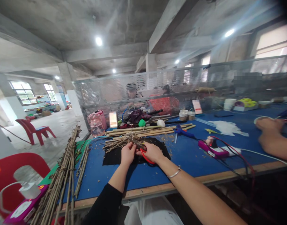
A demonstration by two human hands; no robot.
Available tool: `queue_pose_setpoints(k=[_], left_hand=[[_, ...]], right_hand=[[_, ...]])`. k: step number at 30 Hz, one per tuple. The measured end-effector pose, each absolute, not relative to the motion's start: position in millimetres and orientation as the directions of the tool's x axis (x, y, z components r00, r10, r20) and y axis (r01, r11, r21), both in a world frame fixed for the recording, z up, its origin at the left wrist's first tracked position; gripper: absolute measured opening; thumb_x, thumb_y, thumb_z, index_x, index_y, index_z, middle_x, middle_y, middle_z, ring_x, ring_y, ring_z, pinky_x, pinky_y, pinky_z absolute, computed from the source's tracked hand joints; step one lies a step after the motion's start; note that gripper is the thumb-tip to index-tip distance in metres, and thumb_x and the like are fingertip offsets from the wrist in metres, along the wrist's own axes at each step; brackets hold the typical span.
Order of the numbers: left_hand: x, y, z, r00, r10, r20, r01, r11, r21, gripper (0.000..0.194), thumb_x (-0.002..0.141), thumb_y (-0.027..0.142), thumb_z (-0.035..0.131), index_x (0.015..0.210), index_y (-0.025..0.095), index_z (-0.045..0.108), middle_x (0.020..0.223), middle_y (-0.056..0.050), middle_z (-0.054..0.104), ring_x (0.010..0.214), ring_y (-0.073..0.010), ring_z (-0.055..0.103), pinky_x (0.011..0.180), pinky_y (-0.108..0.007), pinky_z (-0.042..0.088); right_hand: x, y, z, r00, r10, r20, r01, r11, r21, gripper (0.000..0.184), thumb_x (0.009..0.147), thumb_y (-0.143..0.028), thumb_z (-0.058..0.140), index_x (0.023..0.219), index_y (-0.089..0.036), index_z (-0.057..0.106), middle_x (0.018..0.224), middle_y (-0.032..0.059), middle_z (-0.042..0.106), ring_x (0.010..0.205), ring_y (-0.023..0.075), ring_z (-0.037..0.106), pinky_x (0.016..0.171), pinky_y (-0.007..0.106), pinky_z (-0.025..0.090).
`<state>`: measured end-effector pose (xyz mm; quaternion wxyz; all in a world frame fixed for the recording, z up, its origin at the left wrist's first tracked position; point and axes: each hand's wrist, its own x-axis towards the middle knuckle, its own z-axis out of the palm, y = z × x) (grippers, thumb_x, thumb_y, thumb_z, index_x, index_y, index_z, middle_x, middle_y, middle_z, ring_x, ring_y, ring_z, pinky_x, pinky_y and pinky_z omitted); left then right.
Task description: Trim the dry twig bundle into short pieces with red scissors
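My right hand (153,152), with a silver bangle on the wrist, is closed round red-handled pruning shears (148,158). Their dark blades point up and left, toward my left hand (128,153). The left fingers are pinched together on a thin twig, right beside the blades; its ends are hard to make out. Just beyond both hands lies a heap of short cut twigs (115,143) on a black cloth (109,160). Chips of twig are scattered over the blue table top (98,175).
Long sticks (63,175) lean along the table's left end. Bamboo canes (166,128) lie behind the heap, near a blue glue gun (186,133). A purple power strip (213,150) with cables sits right. Another person's arm (274,139) reaches in there. Mesh panels (103,93) stand behind.
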<state>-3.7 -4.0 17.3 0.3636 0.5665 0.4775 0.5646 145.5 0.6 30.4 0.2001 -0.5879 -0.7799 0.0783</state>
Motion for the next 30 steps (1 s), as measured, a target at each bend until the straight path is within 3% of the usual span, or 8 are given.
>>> queue_pose_setpoints(k=[11,18,24,30], left_hand=[[-7,-6,21,-0.141,0.964,0.225,0.235,-0.188,0.954,0.019,0.072,0.028,0.054,0.072,0.015,0.067,0.051,0.0,0.057,0.048,-0.0118,0.055,0.044,-0.019,0.037],[-8,-7,21,-0.134,0.97,0.205,0.218,-0.173,0.96,0.02,0.073,0.025,0.054,0.082,0.014,0.068,0.051,0.0,0.056,0.045,-0.0097,0.052,0.042,-0.018,0.036],[-9,2,15,-0.161,0.979,0.125,0.006,-0.125,0.992,0.023,0.072,0.026,0.058,0.089,0.013,0.066,0.061,-0.003,0.062,0.052,-0.0097,0.056,0.046,-0.018,0.041],[-6,-1,21,-0.118,0.991,0.066,-0.187,-0.088,0.978,0.017,0.069,0.026,0.061,0.077,0.012,0.064,0.068,-0.004,0.064,0.056,-0.0087,0.058,0.048,-0.016,0.042]], right_hand=[[149,4,30,-0.223,0.953,0.207,0.892,0.285,-0.352,0.054,0.065,-0.072,0.045,0.088,-0.024,0.057,0.084,0.0057,0.065,0.078,0.0231,0.061,0.058,0.026,0.037],[149,4,30,-0.206,0.959,0.197,0.905,0.263,-0.335,0.055,0.065,-0.072,0.044,0.088,-0.024,0.057,0.085,0.0064,0.065,0.077,0.0226,0.061,0.059,0.026,0.037],[148,0,34,-0.222,0.936,0.273,0.899,0.304,-0.315,0.054,0.063,-0.071,0.047,0.085,-0.023,0.056,0.085,0.0048,0.065,0.078,0.0208,0.06,0.06,0.025,0.036],[144,-5,37,-0.251,0.922,0.294,0.881,0.344,-0.325,0.054,0.063,-0.068,0.051,0.088,-0.021,0.055,0.089,0.0046,0.062,0.083,0.0202,0.058,0.064,0.026,0.036]])
